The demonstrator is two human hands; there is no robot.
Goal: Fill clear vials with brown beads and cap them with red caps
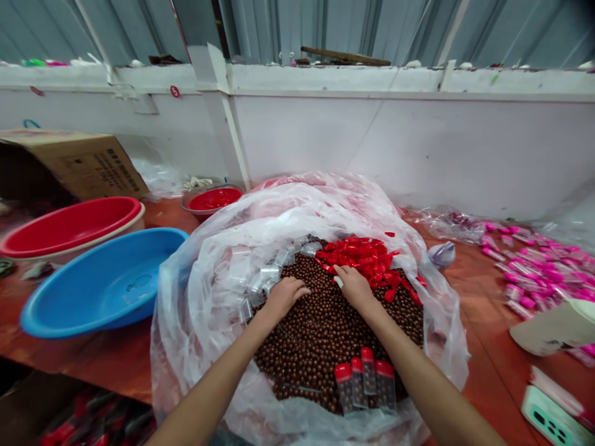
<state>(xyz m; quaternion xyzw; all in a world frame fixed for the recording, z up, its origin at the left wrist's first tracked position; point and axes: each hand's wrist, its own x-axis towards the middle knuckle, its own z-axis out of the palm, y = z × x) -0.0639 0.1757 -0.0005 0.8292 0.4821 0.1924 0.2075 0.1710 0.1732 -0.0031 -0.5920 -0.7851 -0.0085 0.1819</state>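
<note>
A large clear plastic bag (199, 291) lies open on the table, full of small brown balls (320, 328). My left hand (284, 295) rests palm down on the balls, next to a heap of empty clear tubes (269, 266). My right hand (354, 285) lies on the balls at the edge of a pile of red caps (365, 254), fingers curled, with something small and white at its fingertips. Several filled tubes with red caps (365, 381) stand near the bag's front edge, between my forearms.
A blue basin (100, 285) and a red basin in a white one (69, 226) sit at the left, a cardboard box (88, 161) behind them. A metal bowl of red caps (212, 199) stands at the back. Pink-capped tubes (534, 272) lie at the right, a white wall behind.
</note>
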